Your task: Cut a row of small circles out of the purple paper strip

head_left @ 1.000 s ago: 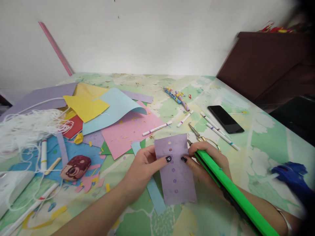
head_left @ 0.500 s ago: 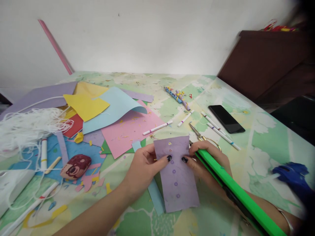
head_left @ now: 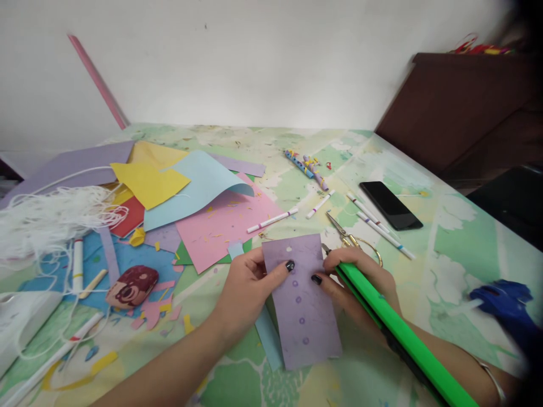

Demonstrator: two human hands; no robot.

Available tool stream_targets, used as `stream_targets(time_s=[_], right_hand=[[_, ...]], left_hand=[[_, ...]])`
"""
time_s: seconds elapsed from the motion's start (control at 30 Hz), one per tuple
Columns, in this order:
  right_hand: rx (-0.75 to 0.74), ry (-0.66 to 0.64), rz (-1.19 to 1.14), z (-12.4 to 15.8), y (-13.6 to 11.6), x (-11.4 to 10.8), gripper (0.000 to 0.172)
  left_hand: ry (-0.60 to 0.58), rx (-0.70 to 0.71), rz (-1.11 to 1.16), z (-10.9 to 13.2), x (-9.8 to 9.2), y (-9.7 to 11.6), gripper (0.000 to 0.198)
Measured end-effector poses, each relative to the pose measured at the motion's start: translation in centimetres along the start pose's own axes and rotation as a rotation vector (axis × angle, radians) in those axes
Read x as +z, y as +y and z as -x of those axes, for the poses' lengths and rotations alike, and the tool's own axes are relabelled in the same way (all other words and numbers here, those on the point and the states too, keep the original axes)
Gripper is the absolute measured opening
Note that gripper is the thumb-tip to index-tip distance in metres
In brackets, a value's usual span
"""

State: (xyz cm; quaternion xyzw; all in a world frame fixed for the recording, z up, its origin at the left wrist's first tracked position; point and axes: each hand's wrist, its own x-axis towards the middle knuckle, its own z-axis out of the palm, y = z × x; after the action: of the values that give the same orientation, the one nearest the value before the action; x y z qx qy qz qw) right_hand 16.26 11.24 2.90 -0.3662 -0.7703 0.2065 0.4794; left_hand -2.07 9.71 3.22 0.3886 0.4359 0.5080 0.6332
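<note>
Purple paper (head_left: 311,328) sits upright in front of me, its long axis running from the far edge back towards my body, the near end slanting a little to the right. A row of small drawn rings follows that same line, with one pale hole near the far edge. My left grip (head_left: 250,282) pinches the sheet's left side, thumb flat on its face; the fingers behind it are mostly hidden, and the thumb covers part of the row. My right grip (head_left: 373,271) is wrapped around a green cutter (head_left: 407,333), its thumb also meeting the paper's right edge. The cutter lies on a diagonal, its dark metal tip (head_left: 326,249) pointing away and leftwards, just beside the paper; the other end is cut off by the bottom of my view. Beneath the sheet, a light blue strip (head_left: 269,339) is partly covered. Whether the paper's near end touches the tabletop (head_left: 237,384), I cannot tell
</note>
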Motion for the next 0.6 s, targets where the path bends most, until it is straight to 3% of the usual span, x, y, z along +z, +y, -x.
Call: stream_targets(time_s=[0.6], right_hand=[[-0.027,-0.028,0.052,-0.13,-0.46,-0.12,0.02]], left_hand=[[-0.044,-0.055,-0.177,0.14,-0.11,-0.06,0.027]])
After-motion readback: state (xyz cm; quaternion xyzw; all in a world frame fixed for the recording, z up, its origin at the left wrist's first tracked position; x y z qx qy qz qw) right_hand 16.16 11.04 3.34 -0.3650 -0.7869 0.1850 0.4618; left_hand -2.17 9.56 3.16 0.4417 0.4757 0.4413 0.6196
